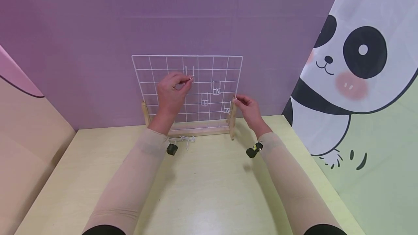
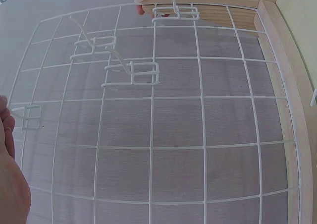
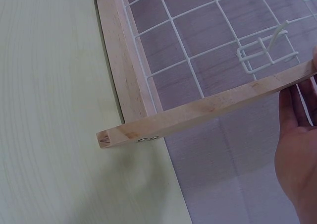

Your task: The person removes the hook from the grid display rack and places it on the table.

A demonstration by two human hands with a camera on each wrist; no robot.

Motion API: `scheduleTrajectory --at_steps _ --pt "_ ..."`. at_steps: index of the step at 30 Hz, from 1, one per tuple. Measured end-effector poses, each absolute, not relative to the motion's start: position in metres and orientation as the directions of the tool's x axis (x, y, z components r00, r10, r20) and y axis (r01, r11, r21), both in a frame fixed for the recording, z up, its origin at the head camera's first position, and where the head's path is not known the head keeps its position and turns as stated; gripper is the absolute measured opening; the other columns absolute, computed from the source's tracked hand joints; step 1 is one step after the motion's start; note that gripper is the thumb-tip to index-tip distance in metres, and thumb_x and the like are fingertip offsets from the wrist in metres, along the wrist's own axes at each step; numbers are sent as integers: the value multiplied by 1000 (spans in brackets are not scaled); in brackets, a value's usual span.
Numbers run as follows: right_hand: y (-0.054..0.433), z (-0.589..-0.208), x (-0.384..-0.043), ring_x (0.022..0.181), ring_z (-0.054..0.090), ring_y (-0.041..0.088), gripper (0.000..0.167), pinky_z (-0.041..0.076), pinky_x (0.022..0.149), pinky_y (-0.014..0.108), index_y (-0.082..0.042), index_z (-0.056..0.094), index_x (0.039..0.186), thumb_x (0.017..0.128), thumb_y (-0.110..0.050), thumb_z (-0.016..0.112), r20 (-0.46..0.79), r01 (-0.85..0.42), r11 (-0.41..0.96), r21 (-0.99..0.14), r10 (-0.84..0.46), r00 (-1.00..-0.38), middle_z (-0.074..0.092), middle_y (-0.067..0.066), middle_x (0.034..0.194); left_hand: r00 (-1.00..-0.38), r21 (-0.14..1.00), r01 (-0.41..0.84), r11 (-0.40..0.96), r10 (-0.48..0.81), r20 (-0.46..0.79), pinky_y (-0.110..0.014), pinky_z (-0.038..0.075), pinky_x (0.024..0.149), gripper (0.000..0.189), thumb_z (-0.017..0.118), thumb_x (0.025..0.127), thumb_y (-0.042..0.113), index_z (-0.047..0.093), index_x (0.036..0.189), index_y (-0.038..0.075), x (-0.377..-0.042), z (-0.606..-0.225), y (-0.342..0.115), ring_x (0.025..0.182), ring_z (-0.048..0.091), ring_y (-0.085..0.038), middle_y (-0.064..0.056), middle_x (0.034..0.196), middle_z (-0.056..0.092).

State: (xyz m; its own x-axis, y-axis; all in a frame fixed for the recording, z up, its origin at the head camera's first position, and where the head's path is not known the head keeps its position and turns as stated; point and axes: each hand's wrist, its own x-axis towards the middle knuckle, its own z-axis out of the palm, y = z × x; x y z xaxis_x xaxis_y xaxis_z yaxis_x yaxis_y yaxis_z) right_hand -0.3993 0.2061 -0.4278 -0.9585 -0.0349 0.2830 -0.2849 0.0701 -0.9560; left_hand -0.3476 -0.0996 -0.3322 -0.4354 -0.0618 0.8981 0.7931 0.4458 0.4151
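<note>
A white wire grid panel (image 1: 197, 56) stands in a wooden stand (image 1: 199, 131) at the back of the table. High on the panel, near its middle, my left hand (image 1: 171, 93) pinches a white wire hook (image 2: 32, 117); the hook's back frame lies against the grid wires. My right hand (image 1: 249, 110) grips the panel's right edge at the top of the wooden side post (image 3: 213, 105), thumb in front and fingers behind. Three more hooks hang on the right half: an upper hook (image 1: 217, 88), a middle hook (image 1: 204, 99) and a low hook (image 1: 226, 108).
Several loose white hooks (image 1: 187, 139) lie on the pale wooden table (image 1: 202, 191) in front of the stand, partly hidden by the left wrist. Behind rises a purple backdrop (image 1: 98, 46). A panda print (image 1: 362, 57) covers the right side.
</note>
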Motion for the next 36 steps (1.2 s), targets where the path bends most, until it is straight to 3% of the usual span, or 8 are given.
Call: scheduleTrajectory --at_steps 5,13,20,30,36 --pt "206 -428 -398 116 64 12 35 52 112 31 4 70 141 111 -13 69 270 -272 73 -960 -36 -962 74 9 131 -460 451 800 397 -78 885 -15 56 86 5 85 95 -1 85 100 -2 -344 -335 -101 91 74 -30 -16 98 79" --pt "207 -427 -398 118 63 13 37 51 114 32 3 70 142 111 -17 71 250 -252 72 -965 -33 -968 73 13 137 -478 465 790 400 -73 875 -14 55 82 6 86 93 -4 85 98 -1 -340 -343 -105 86 72 -29 -15 94 78" --pt "208 -429 -401 117 64 13 35 52 111 30 2 70 141 110 -16 72 257 -258 65 -964 -27 -966 75 2 127 -506 486 776 402 -62 860 -14 54 83 6 88 92 -2 84 97 -1 -333 -351 -110 87 73 -30 -14 94 79" --pt "208 -431 -403 116 64 12 35 52 108 28 4 70 140 110 -14 71 273 -274 52 -960 -33 -961 72 18 140 -547 499 739 452 -30 837 -25 58 83 5 87 95 1 83 97 -1 -326 -365 -113 90 72 -26 -13 97 79" --pt "207 -430 -401 116 64 13 33 53 108 28 4 71 138 110 -13 70 275 -276 52 -960 -32 -961 73 16 139 -559 510 740 438 -21 829 -15 57 81 5 86 94 -2 83 98 -2 -321 -374 -115 88 72 -27 -14 95 78"
